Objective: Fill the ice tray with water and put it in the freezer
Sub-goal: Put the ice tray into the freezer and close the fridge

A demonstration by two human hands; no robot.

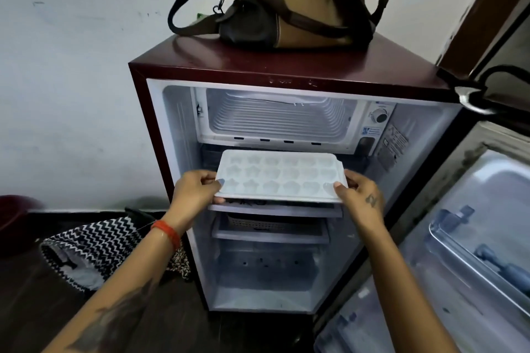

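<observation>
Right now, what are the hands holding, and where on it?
The ice tray: left hand grips its left short end, right hand its right short end, thumbs on top.

a single head view looks forward and down, close on the open fridge (286, 71) at arm's reach.

A bag (289, 6) sits on the fridge (160, 71), freezer compartment (278, 114) topmost inside.

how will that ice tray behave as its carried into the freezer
The ice tray looks like thin plastic, so probably light and slightly bendy; both hands, left and right, hold its short ends. Any water in its shallow open cups would likely spill if tilted, so keep it level.
</observation>
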